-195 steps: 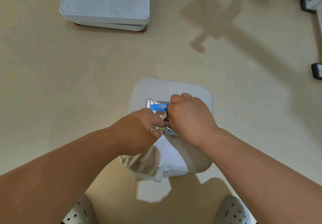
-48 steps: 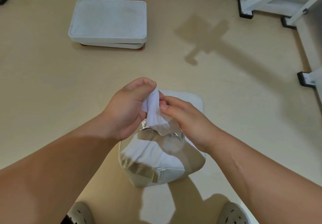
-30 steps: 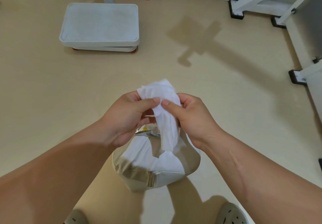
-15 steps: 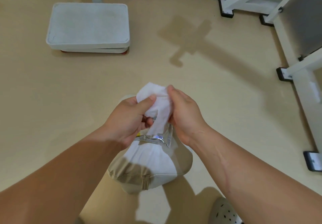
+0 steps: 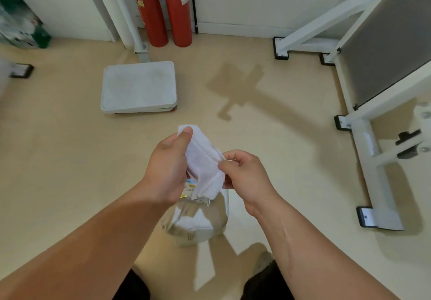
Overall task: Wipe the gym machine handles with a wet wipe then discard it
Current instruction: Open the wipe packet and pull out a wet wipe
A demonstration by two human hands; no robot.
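Nearest the camera, a beige padded stool (image 5: pixel 196 227) stands on the floor between the person's legs. Above it, the left hand (image 5: pixel 166 171) is closed, thumb pinching the upper end of a white, crumpled wet wipe (image 5: pixel 203 162), with a silvery foil packet (image 5: pixel 193 194) also in that hand. The right hand (image 5: pixel 245 173) pinches the wipe's right edge between thumb and forefinger. Farther off lie a pale grey square platform (image 5: pixel 140 87), a white metal gym machine frame (image 5: pixel 368 141) at right, and two red fire extinguishers (image 5: pixel 168 7) against the wall.
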